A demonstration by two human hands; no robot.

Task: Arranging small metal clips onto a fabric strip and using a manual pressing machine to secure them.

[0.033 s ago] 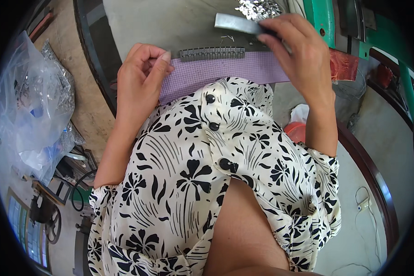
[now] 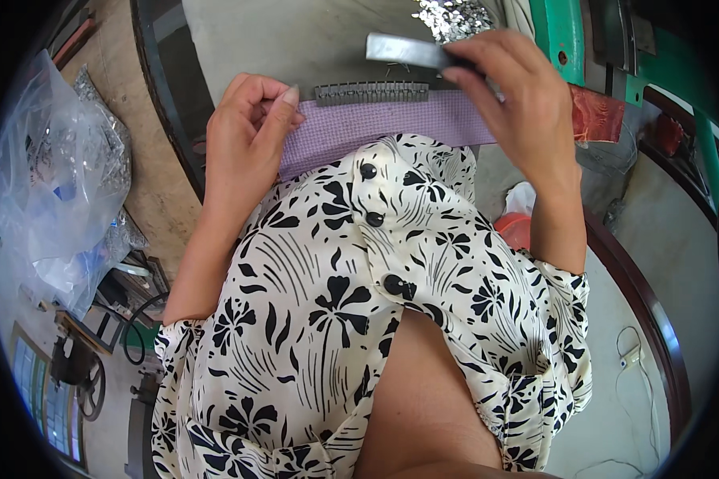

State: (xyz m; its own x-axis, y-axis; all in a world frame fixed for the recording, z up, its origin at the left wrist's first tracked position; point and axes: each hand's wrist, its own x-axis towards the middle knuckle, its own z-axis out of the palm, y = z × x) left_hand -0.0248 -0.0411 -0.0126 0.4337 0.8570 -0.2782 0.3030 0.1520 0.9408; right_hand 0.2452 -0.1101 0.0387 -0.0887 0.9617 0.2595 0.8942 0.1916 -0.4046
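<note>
My right hand (image 2: 519, 96) grips one end of a flat grey metal bar (image 2: 403, 51) and holds it raised above the work surface; the bar is slightly blurred. Just below it lies a dark grey metal strip (image 2: 371, 93) with a row of small slots or teeth along it. This strip rests at the far edge of a purple textured mat (image 2: 359, 124). Close to the strip's left end, my left hand (image 2: 252, 128) is closed with thumb and forefinger pinched together. Whatever may be between those fingertips is too small to make out. A few thin pins (image 2: 399, 69) lie beyond the strip, partly behind the bar.
A heap of small shiny metal pieces (image 2: 451, 17) lies at the far side of the grey surface (image 2: 272, 40). Green machine parts (image 2: 557, 40) and a red block (image 2: 597, 114) stand at the right. Clear plastic bags (image 2: 56, 176) hang at the left.
The metal bar in my right hand has moved a little left and toward me, now covering part of the pins. My left hand keeps its pinch beside the strip.
</note>
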